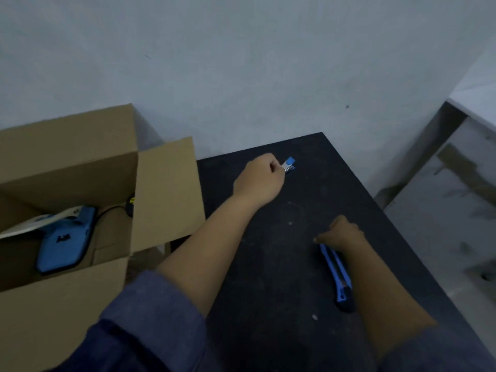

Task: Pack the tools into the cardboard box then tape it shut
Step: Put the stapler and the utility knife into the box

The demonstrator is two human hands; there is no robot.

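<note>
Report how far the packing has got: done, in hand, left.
Done: a blue tool already lies inside the open cardboard box. In hand: the left hand grips a small blue stapler; the right hand rests on the blue utility knife. Left: both go in, then flaps and tape.

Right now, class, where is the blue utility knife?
In the head view, the blue utility knife lies on the black table, right of centre, under the right hand, away from the cardboard box.

Blue-and-black utility knife (336,275), black table (268,264), brown cardboard box (67,146), blue-grey sleeves (150,318).
</note>
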